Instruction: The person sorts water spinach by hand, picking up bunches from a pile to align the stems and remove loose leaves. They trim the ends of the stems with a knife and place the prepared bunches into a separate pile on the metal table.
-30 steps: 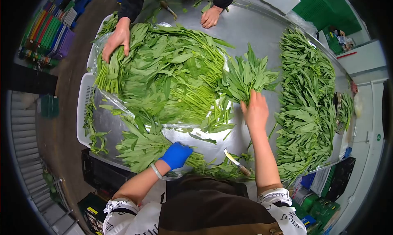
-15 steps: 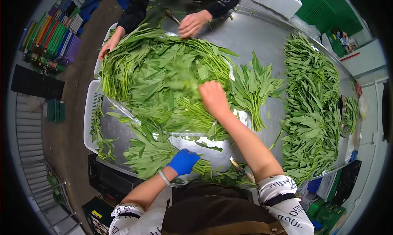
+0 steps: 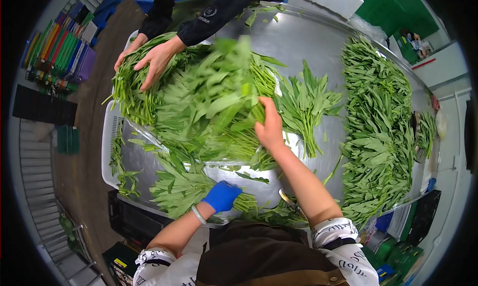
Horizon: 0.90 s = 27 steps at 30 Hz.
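A leafy handful point(image 3: 224, 86) of greens, blurred, is gripped at the stems by the bare right hand point(image 3: 270, 129) and held just above the central heap point(image 3: 199, 136) on the steel tabletop point(image 3: 308, 37). The blue-gloved left hand point(image 3: 222, 195) is closed on a flat bundle point(image 3: 177, 189) at the near edge. A co-worker's hands point(image 3: 157, 62) are pressed on the heap's far side.

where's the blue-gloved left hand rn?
Head view, lower left of centre: the left hand grips a bunch of greens at the table's near edge, below the big pile.
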Each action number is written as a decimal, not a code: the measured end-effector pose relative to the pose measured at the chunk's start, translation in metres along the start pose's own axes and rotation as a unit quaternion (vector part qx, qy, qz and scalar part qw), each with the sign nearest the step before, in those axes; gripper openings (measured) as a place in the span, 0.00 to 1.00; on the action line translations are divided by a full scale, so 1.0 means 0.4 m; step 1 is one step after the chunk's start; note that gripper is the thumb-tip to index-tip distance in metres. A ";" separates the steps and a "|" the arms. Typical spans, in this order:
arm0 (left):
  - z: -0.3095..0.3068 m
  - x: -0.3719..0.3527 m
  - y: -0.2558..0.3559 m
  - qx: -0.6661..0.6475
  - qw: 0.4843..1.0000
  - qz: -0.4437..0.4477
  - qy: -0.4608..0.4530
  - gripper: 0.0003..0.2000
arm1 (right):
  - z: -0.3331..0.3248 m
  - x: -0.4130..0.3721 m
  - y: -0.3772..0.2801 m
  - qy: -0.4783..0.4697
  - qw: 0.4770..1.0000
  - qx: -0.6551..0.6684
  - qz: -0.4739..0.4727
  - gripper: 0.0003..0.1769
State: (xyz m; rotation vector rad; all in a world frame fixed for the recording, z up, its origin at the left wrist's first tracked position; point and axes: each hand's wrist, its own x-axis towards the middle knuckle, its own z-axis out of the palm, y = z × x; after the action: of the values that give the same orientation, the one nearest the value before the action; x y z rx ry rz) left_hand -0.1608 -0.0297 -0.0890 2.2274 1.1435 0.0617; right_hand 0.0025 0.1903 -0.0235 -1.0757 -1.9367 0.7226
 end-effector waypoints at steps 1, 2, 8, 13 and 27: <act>0.002 0.002 -0.005 0.005 1.000 0.001 -0.006 0.13 | -0.002 0.011 0.010 0.015 0.999 0.035 0.032 0.36; 0.003 0.003 -0.007 0.011 1.000 0.003 -0.013 0.14 | 0.006 0.018 0.022 -0.007 1.000 -0.003 0.030 0.36; -0.009 0.004 -0.004 -0.009 1.000 0.000 -0.005 0.16 | 0.067 0.021 -0.001 -0.093 0.976 -0.193 0.049 0.27; -0.014 0.012 0.001 -0.002 1.000 0.003 -0.014 0.16 | 0.046 0.004 -0.046 -0.017 0.950 -0.245 -0.193 0.18; -0.019 0.010 0.000 -0.018 1.000 0.000 0.006 0.11 | -0.279 -0.038 -0.065 0.280 0.930 0.218 0.092 0.20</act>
State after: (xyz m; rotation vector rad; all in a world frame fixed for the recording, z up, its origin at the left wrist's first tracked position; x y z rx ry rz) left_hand -0.1606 -0.0229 -0.0839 2.1987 1.1400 0.0934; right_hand 0.0908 0.1758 0.0498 -1.0429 -1.1347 0.7946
